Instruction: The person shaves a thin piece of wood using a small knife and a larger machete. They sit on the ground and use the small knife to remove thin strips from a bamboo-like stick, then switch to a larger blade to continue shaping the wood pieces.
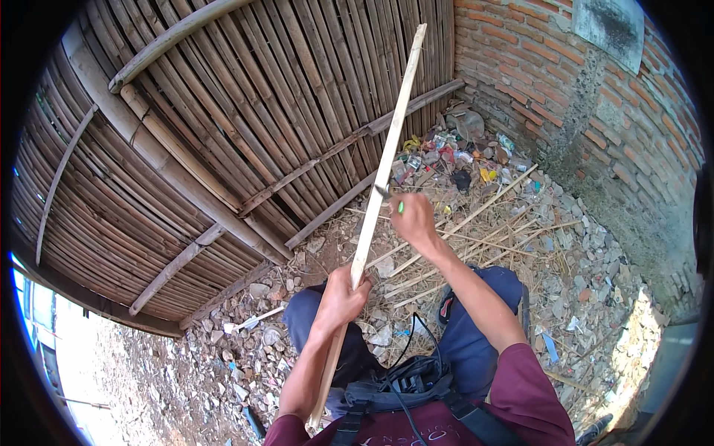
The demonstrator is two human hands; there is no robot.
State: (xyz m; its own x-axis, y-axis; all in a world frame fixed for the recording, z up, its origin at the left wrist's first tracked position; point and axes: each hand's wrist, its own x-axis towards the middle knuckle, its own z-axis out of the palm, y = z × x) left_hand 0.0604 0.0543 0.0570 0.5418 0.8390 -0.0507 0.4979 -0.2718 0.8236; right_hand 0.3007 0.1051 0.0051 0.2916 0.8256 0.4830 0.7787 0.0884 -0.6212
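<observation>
A long pale bamboo strip (390, 141) slants up and away from my lap, its lower end passing along my left forearm. My left hand (348, 291) is closed around it below its middle. Farther up, my right hand (414, 217) grips a knife (382, 191) with a green handle, most of which the fingers hide. The dark blade meets the strip's right edge; how deep it sits I cannot tell. Several thin split bamboo strips (491, 199) lie on the ground beyond my knees, to the right of the held strip.
A bamboo-slat wall (297, 89) with pole crosspieces rises at the left and ahead. The brick wall (513, 56) stands at the right. Litter (461, 152) is heaped where they meet. Stony rubble (245, 334) covers the ground. A black bag with a cable (409, 379) rests at my lap.
</observation>
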